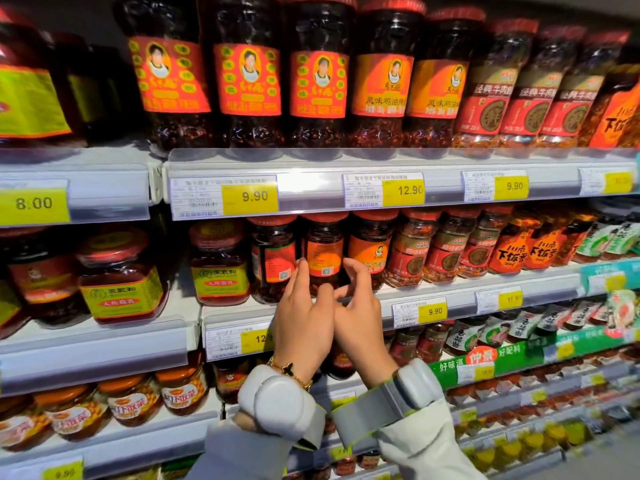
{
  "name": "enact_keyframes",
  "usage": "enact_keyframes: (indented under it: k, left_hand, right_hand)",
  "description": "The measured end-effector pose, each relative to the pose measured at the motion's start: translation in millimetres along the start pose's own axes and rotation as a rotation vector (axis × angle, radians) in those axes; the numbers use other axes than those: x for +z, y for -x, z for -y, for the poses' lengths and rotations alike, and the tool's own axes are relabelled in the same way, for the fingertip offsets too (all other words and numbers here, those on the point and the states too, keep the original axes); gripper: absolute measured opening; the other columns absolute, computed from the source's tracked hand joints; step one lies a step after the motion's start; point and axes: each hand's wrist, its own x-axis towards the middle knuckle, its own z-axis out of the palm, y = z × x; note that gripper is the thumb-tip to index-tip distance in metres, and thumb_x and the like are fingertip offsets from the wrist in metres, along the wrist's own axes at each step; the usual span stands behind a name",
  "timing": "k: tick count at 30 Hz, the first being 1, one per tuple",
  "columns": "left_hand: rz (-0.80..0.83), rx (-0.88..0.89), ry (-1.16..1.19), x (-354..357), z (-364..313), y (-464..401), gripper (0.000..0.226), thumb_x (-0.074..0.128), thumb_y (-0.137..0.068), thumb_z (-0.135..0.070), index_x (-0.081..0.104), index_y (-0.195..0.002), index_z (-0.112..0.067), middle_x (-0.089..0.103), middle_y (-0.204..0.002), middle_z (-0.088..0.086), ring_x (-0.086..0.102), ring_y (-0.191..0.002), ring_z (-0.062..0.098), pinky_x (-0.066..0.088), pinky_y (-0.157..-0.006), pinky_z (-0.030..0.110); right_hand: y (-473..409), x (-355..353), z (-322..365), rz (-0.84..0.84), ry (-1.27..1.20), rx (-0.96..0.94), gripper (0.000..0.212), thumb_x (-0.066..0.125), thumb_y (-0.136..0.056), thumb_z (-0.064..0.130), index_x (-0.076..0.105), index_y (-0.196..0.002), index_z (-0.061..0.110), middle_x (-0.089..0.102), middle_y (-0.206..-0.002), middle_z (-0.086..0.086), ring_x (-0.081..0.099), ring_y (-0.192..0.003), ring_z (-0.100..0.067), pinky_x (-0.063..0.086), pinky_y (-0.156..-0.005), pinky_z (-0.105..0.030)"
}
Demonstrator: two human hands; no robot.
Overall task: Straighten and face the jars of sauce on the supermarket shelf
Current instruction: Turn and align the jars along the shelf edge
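On the middle shelf stand red-lidded chilli sauce jars. One jar [324,252] shows its label side with a QR code; the jar [273,258] to its left is also turned, showing a barcode. The jar [369,251] to the right faces front. My left hand [304,313] reaches up with fingertips at the left edge of the middle jar. My right hand [360,306] has curled fingers at that jar's right side. Both hands flank the jar's lower part; a firm grip is not visible.
The upper shelf [398,157] carries tall sauce jars [249,74] facing front. Square yellow-labelled jars [121,278] stand to the left on the middle shelf, pouches [606,237] to the right. Price-tag rails [460,303] line each shelf edge. Lower shelves hold more jars.
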Motion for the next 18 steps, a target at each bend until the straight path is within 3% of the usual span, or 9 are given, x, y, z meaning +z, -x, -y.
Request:
enact_keyframes:
  k: [3,12,15,18]
  left_hand:
    - [-0.02,-0.014,-0.017,0,0,-3,0.054,0.041,-0.091,-0.027,0.028,-0.143,-0.024,0.026,-0.152,-0.003,0.027,-0.138,0.015,0.025,-0.106,0.029]
    - [-0.043,-0.054,0.032,3,-1,-3,0.055,0.041,-0.09,-0.024,0.027,-0.143,-0.028,0.026,-0.152,-0.006,0.03,-0.136,0.016,0.027,-0.103,0.028]
    - [-0.038,-0.041,0.028,4,-3,-2,0.055,0.04,-0.091,-0.023,0.026,-0.144,-0.028,0.025,-0.152,-0.006,0.03,-0.136,0.016,0.028,-0.102,0.028]
    - [-0.06,-0.049,0.055,3,-4,1,0.053,0.041,-0.091,-0.021,0.03,-0.142,-0.027,0.027,-0.151,-0.006,0.031,-0.135,0.015,0.028,-0.103,0.028]
  right_hand:
    - [2,1,-1,-0.017,-0.023,-0.011,0.048,0.063,-0.076,0.011,0.043,-0.116,0.029,0.055,-0.062,0.008,0.055,-0.061,0.0,0.042,-0.059,-0.017]
    - [9,-2,-9,-0.017,-0.084,-0.062,0.049,0.061,-0.075,0.006,0.049,-0.113,0.033,0.059,-0.064,-0.003,0.056,-0.059,-0.006,0.042,-0.057,-0.011]
    - [9,-4,-10,0.001,-0.087,-0.061,0.052,0.061,-0.077,0.005,0.048,-0.118,0.034,0.061,-0.068,-0.005,0.056,-0.059,-0.005,0.043,-0.057,-0.012]
    - [9,-3,-10,0.03,-0.086,-0.048,0.057,0.062,-0.078,0.007,0.044,-0.127,0.031,0.06,-0.067,0.004,0.056,-0.061,0.0,0.044,-0.06,-0.013]
